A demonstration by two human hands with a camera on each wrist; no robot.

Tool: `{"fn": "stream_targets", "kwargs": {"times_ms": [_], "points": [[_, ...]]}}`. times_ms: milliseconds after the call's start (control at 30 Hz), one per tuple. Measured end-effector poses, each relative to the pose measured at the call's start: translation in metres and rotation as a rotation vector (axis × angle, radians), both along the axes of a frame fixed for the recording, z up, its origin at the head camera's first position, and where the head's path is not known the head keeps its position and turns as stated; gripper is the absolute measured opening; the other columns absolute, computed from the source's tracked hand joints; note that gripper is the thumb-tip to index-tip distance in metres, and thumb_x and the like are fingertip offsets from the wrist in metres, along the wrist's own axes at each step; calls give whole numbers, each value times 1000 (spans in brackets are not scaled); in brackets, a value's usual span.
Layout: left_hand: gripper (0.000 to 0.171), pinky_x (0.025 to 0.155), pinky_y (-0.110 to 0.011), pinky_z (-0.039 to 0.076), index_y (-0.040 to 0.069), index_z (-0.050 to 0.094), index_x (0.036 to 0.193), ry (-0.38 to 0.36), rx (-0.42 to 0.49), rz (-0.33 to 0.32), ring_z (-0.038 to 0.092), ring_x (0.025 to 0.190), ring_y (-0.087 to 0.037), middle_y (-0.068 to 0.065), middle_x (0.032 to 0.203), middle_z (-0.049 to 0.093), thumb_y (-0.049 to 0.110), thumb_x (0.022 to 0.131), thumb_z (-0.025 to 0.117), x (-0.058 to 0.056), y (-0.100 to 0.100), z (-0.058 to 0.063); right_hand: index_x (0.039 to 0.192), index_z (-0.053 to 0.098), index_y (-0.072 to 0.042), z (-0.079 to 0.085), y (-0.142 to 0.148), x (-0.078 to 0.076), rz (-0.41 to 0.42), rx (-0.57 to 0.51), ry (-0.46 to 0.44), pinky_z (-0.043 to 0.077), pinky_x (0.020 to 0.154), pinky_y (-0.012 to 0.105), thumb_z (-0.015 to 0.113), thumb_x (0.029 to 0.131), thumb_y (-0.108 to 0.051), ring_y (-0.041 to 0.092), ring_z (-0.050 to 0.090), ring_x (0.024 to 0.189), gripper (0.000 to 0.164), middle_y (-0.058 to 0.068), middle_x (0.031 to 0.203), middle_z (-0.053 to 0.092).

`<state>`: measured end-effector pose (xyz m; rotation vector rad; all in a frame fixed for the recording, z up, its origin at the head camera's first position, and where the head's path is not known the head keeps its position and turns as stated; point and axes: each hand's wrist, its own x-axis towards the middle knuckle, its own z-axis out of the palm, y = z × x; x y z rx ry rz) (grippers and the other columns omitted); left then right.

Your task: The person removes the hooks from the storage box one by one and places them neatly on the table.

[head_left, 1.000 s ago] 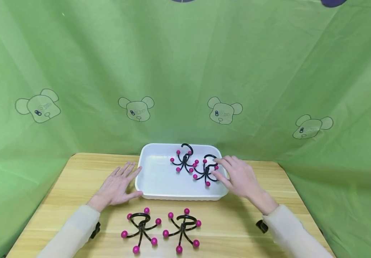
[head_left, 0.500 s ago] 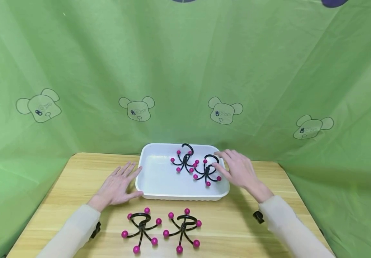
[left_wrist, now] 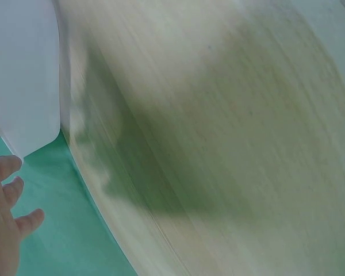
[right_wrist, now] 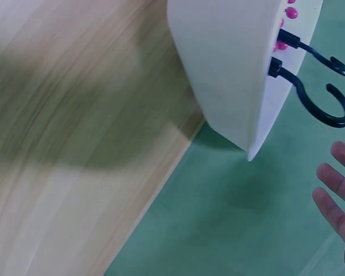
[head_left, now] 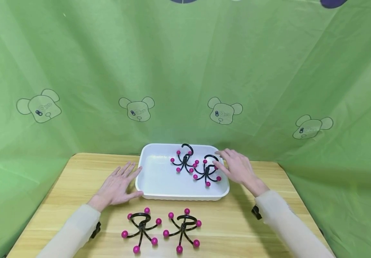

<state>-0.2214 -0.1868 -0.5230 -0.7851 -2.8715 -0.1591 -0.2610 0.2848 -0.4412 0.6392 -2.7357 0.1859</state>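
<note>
The white tray (head_left: pixel 158 175) holds two black hanger hooks with pink ball tips, one toward the back (head_left: pixel 185 160) and one at the right (head_left: pixel 207 171). My left hand (head_left: pixel 116 186) lies with straight, spread fingers against the tray's left side. Over the right rim is my right hand (head_left: pixel 237 168), its fingers extended and nothing in its grasp. In the right wrist view, these fingers (right_wrist: pixel 336 181) stand apart from the nearer curved black hook (right_wrist: pixel 325 118) above the rim. The left wrist view catches the left fingers (left_wrist: pixel 8 195) beside the tray wall.
Two more black hooks with pink balls stand on the wooden table (head_left: pixel 237 229) in front of the tray, one at the left (head_left: pixel 141 226), another in the middle (head_left: pixel 183 227). A green curtain (head_left: pixel 185 71) with printed bear faces hangs behind the table.
My right hand has drawn back slightly to the right and away from the right hook in the tray. The left hand and all the hooks stay put.
</note>
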Motion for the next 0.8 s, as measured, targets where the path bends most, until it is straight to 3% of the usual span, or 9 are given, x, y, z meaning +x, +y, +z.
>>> {"fn": "stream_targets", "kwargs": {"times_ms": [367,800], "points": [[99,128,-65,35,13,35,165,0,-2,1,32,160,-42,-22,170,35,76,93,57,0,0,1,138,65,-14,-13,0,-13,-19,23,-45,64,85,48,54,106,-54,32,71,112,52,12,127,73],[100,129,-63,33,14,32,166,-18,-6,7,30,161,-40,-20,172,31,77,92,56,0,1,0,135,66,-11,-17,-1,-18,-42,23,-90,58,103,64,50,109,-52,42,67,126,51,17,131,72]]}}
